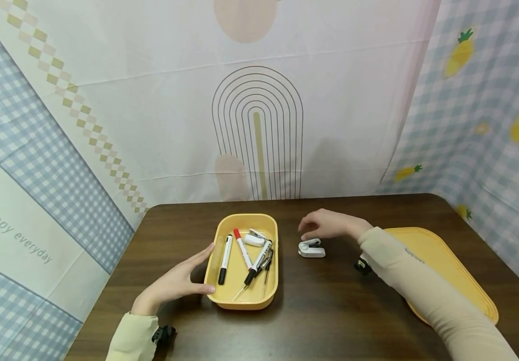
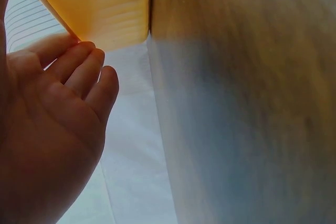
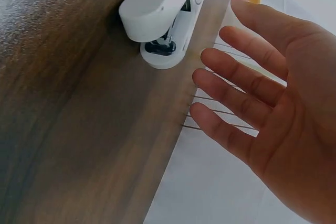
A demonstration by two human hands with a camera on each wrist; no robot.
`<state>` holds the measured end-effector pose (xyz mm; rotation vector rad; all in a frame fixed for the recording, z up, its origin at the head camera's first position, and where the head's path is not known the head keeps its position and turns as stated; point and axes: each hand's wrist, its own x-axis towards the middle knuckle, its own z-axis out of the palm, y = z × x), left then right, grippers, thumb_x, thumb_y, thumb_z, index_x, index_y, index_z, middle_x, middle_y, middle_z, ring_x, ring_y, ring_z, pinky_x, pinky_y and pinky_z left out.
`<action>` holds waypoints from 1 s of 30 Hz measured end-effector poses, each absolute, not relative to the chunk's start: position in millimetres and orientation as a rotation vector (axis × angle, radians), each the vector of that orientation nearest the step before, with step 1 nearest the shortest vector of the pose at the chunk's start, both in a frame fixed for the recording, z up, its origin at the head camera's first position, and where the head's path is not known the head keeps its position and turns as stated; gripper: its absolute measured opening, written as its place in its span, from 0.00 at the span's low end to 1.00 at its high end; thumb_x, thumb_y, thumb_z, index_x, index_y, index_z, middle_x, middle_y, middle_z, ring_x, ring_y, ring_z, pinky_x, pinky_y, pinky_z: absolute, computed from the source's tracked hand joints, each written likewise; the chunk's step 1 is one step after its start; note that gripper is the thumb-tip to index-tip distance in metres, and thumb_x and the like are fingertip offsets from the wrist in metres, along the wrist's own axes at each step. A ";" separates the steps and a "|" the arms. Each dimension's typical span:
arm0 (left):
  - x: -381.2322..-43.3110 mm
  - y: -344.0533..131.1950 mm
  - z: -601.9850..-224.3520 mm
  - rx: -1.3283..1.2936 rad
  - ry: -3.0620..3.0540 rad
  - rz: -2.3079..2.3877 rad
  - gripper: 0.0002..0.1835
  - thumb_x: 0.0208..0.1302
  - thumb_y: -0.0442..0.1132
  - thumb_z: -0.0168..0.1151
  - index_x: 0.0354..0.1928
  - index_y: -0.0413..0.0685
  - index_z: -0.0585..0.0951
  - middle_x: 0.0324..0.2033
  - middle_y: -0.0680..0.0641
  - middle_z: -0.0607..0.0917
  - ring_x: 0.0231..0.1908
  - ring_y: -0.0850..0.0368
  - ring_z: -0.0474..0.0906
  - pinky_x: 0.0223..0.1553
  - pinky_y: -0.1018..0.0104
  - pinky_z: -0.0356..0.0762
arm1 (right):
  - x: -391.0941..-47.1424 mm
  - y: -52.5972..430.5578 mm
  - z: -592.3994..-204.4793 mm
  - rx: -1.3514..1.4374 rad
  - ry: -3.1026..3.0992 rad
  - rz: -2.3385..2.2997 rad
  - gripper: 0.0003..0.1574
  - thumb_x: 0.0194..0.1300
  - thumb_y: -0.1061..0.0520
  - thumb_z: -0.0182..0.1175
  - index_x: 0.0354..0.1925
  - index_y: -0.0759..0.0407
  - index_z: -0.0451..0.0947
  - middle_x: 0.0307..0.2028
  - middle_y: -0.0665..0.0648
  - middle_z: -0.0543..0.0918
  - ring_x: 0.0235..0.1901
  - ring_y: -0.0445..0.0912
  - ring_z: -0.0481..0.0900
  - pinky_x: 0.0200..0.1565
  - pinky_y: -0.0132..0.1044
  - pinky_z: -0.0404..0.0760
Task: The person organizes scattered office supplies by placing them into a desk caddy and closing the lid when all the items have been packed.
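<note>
A yellow plastic box (image 1: 242,305) stands on the table. My left hand (image 1: 174,283) touches its left side, fingers fairly straight along the rim and thumb at the near corner; the left wrist view shows the fingertips against the yellow wall (image 2: 110,9). To the right of the box lies a small white stapler (image 1: 312,250) on its side. Over and just behind it hovers my right hand (image 1: 331,224). In the right wrist view, its loosely bent, spread fingers (image 3: 231,93) stay apart from the stapler (image 3: 157,3) and hold nothing.
In the box lie a black-capped marker (image 1: 225,258), a red-capped marker (image 1: 243,248), another black-and-white marker (image 1: 259,260), a white object (image 1: 254,240) and thin dark tools. A yellow lid (image 1: 440,255) lies at the right, partly under my right forearm. A patterned cloth hangs behind the table.
</note>
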<state>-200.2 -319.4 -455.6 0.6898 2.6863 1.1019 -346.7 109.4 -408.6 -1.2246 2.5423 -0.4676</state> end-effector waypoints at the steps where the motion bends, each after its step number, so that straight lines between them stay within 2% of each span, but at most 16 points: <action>1: -199.7 -319.4 -456.4 0.688 2.689 1.105 0.56 0.56 0.56 0.76 0.80 0.52 0.54 0.78 0.48 0.56 0.75 0.46 0.52 0.70 0.39 0.53 | -346.4 109.2 -409.0 -1.228 2.540 -0.467 0.22 0.70 0.46 0.64 0.54 0.59 0.83 0.48 0.51 0.84 0.45 0.43 0.80 0.49 0.43 0.79; 6: -197.4 -320.7 -459.7 0.683 2.686 1.115 0.56 0.56 0.58 0.75 0.80 0.53 0.54 0.78 0.49 0.56 0.75 0.46 0.52 0.70 0.38 0.53 | -344.7 108.2 -414.4 -1.255 2.532 -0.464 0.21 0.69 0.48 0.66 0.53 0.60 0.83 0.46 0.53 0.85 0.43 0.45 0.80 0.47 0.42 0.79; 19: -201.6 -322.8 -454.9 0.707 2.689 1.084 0.57 0.56 0.59 0.75 0.81 0.54 0.53 0.78 0.50 0.55 0.75 0.46 0.52 0.70 0.39 0.54 | -337.1 111.8 -431.1 -1.266 2.568 -0.490 0.18 0.69 0.51 0.66 0.53 0.58 0.83 0.49 0.52 0.84 0.50 0.48 0.81 0.52 0.47 0.79; 30: -201.2 -321.5 -454.5 0.698 2.689 1.085 0.57 0.56 0.59 0.75 0.81 0.56 0.53 0.78 0.50 0.55 0.75 0.46 0.51 0.71 0.40 0.54 | -331.9 118.4 -437.5 -1.234 2.575 -0.560 0.16 0.71 0.51 0.64 0.53 0.56 0.84 0.48 0.50 0.85 0.49 0.46 0.81 0.51 0.46 0.80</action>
